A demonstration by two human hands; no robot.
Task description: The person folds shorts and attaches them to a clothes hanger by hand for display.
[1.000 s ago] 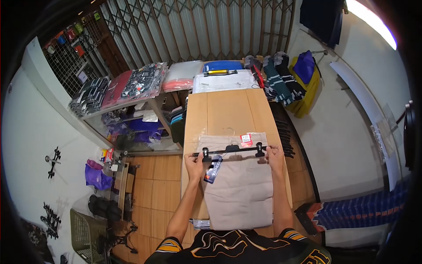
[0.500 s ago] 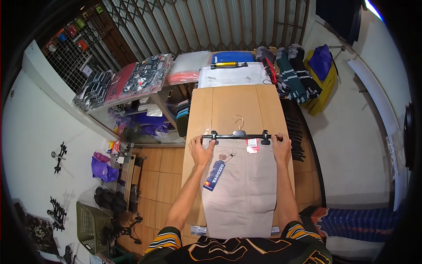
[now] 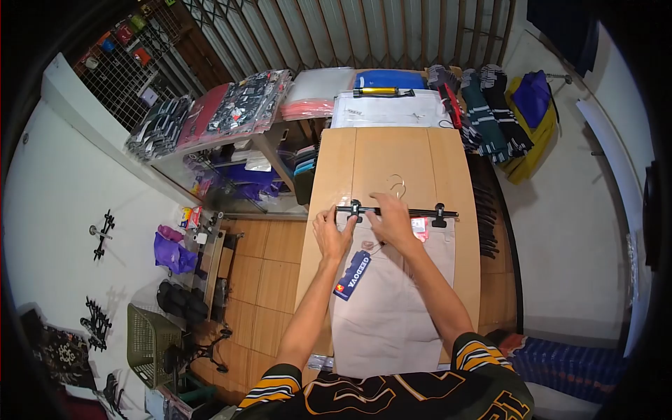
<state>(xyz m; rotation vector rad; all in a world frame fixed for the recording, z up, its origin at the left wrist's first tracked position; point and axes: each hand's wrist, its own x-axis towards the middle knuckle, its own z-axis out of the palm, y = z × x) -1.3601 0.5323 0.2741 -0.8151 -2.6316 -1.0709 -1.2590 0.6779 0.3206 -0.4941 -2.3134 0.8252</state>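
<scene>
Light beige trousers [image 3: 392, 308] lie flat on a wooden table [image 3: 378, 154], their waistband held by a black clip hanger [image 3: 420, 211] with a metal hook. My left hand [image 3: 332, 232] grips the hanger's left end beside the left clip, fingers closed round bar and waistband. At the hanger's middle, just below the hook, is my right hand [image 3: 392, 220], its fingers curled over the bar and partly hiding it. A blue tag [image 3: 352, 276] rests on the trousers at the left. A red and white label [image 3: 420, 227] shows right of my right hand.
Packed clothes [image 3: 248, 101] lie on a glass case at the back left. Behind the table are white packages [image 3: 385, 112] with a yellow and black tool [image 3: 383, 92] on top. Rolled socks [image 3: 483, 122] are at the back right. A green basket [image 3: 148, 343] stands at lower left.
My right hand has moved left from the hanger's right end to its middle. My left hand stays at the left end. The whole view has shifted slightly.
</scene>
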